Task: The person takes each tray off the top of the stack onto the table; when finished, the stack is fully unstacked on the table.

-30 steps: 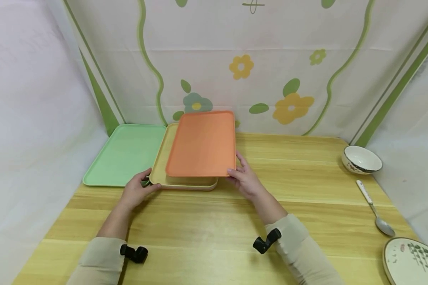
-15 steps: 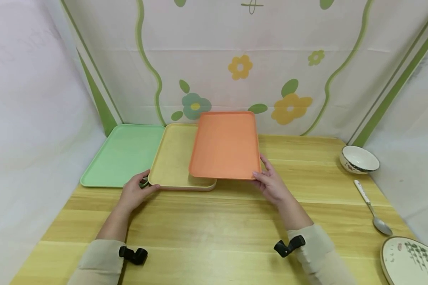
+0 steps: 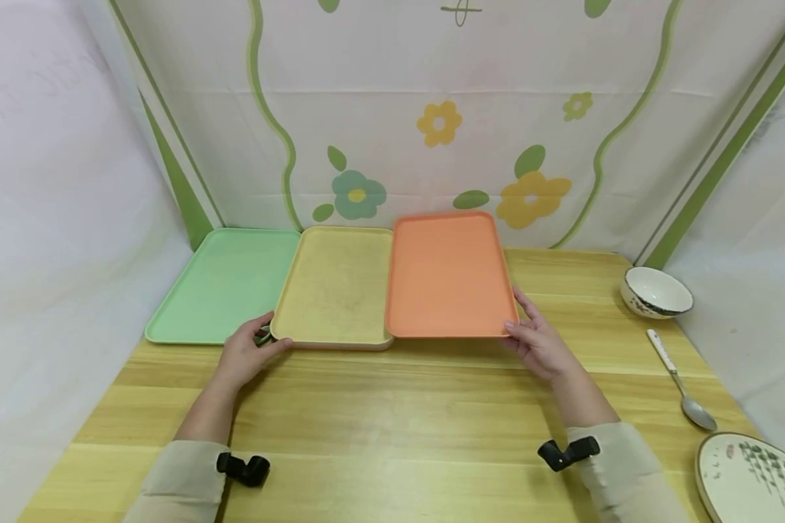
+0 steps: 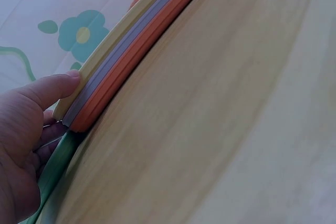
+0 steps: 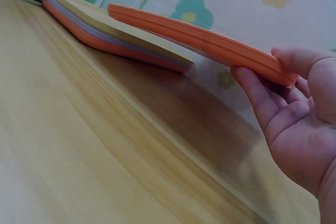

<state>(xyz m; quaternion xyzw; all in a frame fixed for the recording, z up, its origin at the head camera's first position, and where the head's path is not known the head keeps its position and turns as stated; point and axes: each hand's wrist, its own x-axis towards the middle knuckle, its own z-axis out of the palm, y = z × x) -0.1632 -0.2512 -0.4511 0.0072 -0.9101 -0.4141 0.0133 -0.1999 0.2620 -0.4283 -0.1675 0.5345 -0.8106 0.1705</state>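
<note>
My right hand point(image 3: 541, 347) grips an orange tray point(image 3: 451, 276) by its front right corner, thumb above and fingers below. In the right wrist view the orange tray point(image 5: 205, 39) is held clear of the table, with its shadow under it. To its left lies a stack of trays, a yellow tray point(image 3: 333, 287) on top, then a pale purple layer point(image 4: 115, 66) and orange point(image 4: 113, 95) at the bottom. My left hand point(image 3: 248, 352) holds the stack's front left corner, its thumb on the yellow rim. A green tray point(image 3: 232, 283) lies flat left of the stack.
A white patterned bowl point(image 3: 657, 292) stands at the table's back right. In front of it lies a spoon point(image 3: 683, 385) with a white handle, and a plate point(image 3: 749, 476) sits near the right edge. A flowered cloth point(image 3: 366, 109) hangs behind the table point(image 3: 392, 436).
My right hand has carried the orange tray rightward from above the yellow tray, which now shows almost whole. It sits slightly lower in view. My left hand has stayed at the stack's corner.
</note>
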